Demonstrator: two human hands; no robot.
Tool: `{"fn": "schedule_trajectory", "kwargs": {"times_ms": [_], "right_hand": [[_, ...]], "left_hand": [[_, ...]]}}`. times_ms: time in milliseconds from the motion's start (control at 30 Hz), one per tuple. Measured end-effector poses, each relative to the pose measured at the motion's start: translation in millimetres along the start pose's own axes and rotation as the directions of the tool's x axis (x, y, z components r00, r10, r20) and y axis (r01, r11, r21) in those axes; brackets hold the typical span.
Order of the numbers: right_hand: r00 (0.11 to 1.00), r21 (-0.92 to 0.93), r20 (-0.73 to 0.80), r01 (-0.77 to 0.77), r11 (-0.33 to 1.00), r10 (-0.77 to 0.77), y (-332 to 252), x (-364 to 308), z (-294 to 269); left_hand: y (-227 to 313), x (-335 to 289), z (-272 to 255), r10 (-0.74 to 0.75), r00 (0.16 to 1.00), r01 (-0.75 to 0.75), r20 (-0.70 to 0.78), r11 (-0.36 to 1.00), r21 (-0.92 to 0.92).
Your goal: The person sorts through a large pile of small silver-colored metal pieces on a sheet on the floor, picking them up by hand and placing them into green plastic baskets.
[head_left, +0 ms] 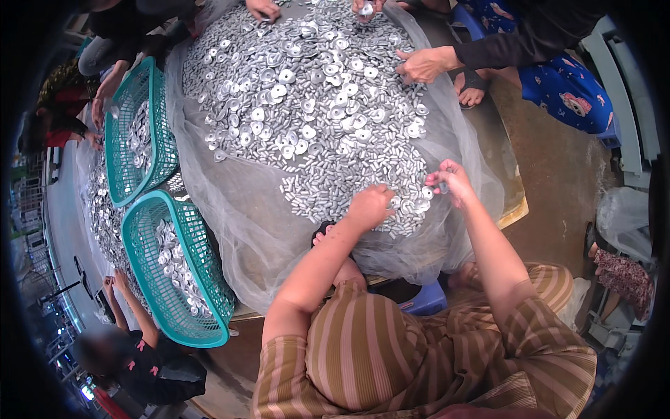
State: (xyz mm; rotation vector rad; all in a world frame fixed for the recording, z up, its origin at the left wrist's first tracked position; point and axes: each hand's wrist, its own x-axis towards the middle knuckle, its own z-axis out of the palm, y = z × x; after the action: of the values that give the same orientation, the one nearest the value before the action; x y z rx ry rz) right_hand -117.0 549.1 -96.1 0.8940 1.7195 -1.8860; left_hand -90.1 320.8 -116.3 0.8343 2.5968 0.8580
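A wide heap of small silver metal cylinders point(328, 183) and dished metal discs with a centre hole point(279, 91) lies in front of me on a sheer whitish sheet point(237, 202). At the heap's near edge, my left hand point(372, 207) rests palm down with its fingers curled in among the cylinders; what they hold is hidden. To its right, my right hand point(453, 183) is raised at the sheet's right side, thumb and fingers pinched around something pale too small to name. Several discs point(417, 201) lie between my two hands, close to the right fingertips.
Two teal plastic baskets point(222, 334) holding metal discs stand at the left. Another person's hand point(426, 65) reaches into the heap from the far right, and more hands point(263, 8) work at the far edge. A person in black point(164, 370) sits at the lower left beside another heap.
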Motion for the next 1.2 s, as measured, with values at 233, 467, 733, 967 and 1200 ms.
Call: {"fn": "schedule_trajectory", "kwargs": {"times_ms": [233, 467, 733, 967, 1200], "right_hand": [[0.914, -0.847, 0.137, 0.308, 0.434, -0.381, 38, 3, -12], [0.961, -0.858, 0.074, 0.197, 0.474, -0.265, 33, -3, -7], [0.936, -0.813, 0.218, 0.332, 0.479, -0.277, 25, -19, -4], [0.869, -0.887, 0.327, 0.418, 0.195, -0.372, 35, -29, 4], [0.989, -0.203, 0.149, 0.046, 0.978, -0.016, 17, -17, -14]], "left_hand": [[2, 6, -26, -0.173, 0.975, 0.178, 0.139, 0.984, -0.023], [-8, 20, -27, -0.314, 0.935, 0.351, 0.164, 0.884, -0.307], [-7, 41, -18, -0.324, 0.944, 0.307, -0.056, 0.931, -0.197], [-11, 40, -12, -0.333, 0.932, 0.287, -0.14, 0.918, -0.275], [-10, 29, -1, -0.207, 0.973, 0.224, 0.104, 0.725, -0.651]]}}
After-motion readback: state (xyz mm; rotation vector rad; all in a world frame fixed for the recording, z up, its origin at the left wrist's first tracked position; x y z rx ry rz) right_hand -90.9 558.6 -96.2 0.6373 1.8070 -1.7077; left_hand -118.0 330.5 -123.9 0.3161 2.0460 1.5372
